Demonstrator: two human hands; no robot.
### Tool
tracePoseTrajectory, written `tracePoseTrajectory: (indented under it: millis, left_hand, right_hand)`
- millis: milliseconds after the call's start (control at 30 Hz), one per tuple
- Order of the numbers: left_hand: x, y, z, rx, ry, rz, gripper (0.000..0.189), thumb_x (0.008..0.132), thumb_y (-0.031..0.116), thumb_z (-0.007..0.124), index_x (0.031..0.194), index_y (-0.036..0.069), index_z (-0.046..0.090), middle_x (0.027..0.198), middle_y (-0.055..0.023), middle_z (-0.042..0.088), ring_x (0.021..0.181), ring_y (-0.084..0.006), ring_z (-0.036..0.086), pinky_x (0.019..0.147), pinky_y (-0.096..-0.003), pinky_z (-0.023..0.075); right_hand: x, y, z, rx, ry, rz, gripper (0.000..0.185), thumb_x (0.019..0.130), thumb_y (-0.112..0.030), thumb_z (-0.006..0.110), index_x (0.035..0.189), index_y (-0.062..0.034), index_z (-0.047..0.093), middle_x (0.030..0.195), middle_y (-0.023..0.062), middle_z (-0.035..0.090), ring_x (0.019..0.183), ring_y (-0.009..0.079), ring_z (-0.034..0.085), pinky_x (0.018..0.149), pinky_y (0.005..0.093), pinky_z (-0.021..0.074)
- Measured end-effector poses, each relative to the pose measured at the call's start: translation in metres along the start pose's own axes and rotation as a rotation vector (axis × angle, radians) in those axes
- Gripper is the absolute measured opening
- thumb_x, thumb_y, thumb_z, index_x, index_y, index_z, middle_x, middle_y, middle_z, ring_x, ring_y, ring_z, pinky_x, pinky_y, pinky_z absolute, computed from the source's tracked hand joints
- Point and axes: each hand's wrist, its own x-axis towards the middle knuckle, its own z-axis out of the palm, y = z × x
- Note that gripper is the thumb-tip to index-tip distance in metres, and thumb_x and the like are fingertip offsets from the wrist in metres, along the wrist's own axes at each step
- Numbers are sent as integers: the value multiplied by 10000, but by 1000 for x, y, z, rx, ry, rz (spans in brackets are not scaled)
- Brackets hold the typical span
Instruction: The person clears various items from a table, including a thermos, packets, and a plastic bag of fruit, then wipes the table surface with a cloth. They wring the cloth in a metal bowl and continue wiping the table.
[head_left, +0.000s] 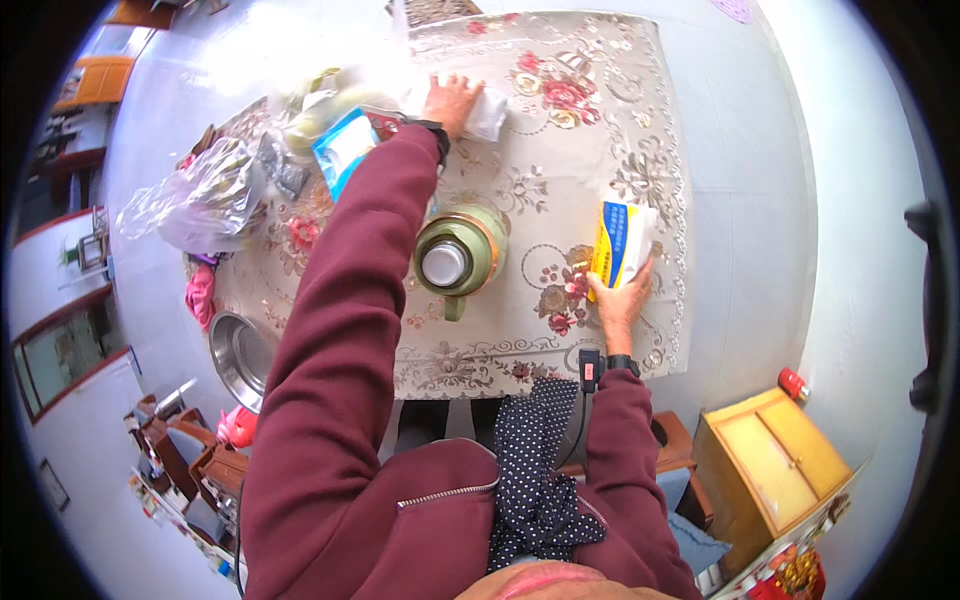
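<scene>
On a table with a floral tablecloth (517, 176), my left hand (452, 105) reaches to the far side and rests, fingers spread, against a white plastic-wrapped packet (487, 116); whether it grips the packet is unclear. My right hand (624, 301) holds the near end of a yellow, blue and white package (624, 240) at the table's right side. Between my arms stands a green thermos flask (461, 251) with a silver-coloured lid. A blue and white packet (345, 146) lies beside my left forearm.
Clear plastic bags (210, 195) with contents are at the table's left, near a small grey bag (283, 166). A metal basin (241, 352) sits at the near left edge, below a pink cloth (200, 295). A yellow wooden cabinet (765, 465) stands at lower right.
</scene>
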Motion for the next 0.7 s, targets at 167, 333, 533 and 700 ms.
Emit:
tracePoseTrajectory:
  millis: [167, 333, 533, 700]
  left_hand:
    - [-7, 7, -14, -351, 57, 8, 816, 633, 317, 791, 1339, 72, 464, 1243, -182, 548, 1151, -350, 567, 959, -560, 442]
    - [-17, 13, -70, -1032, 137, 63, 666, 623, 409, 761, 1091, -42, 618, 1049, -254, 657, 948, -348, 641, 799, -388, 517]
    - [-126, -30, -112, -2019, 106, 204, 566, 783, 274, 690, 1256, 2, 537, 1162, -89, 633, 1071, -211, 589, 945, -398, 445]
    - [-254, -31, -62, -2858, 237, 191, 622, 858, 268, 679, 1374, 19, 438, 1298, -115, 575, 1168, -244, 581, 1039, -451, 444]
  right_hand:
    - [4, 9, 10, -57, 38, -31, 1223, 549, -428, 897, 1475, 14, 230, 1366, 263, 435, 1263, 417, 406, 1074, 499, 336]
    - [15, 23, 15, -40, 37, -107, 1242, 522, -437, 916, 1465, 28, 256, 1351, 280, 449, 1260, 432, 427, 1072, 506, 344]
    - [19, 38, 13, 258, -89, -50, 1114, 568, -256, 926, 1434, 46, 293, 1308, 215, 490, 1201, 325, 506, 1039, 426, 416]
    - [-30, 37, -12, 655, -312, -22, 922, 664, -67, 865, 1396, 33, 313, 1265, 150, 501, 1109, 236, 553, 949, 355, 490]
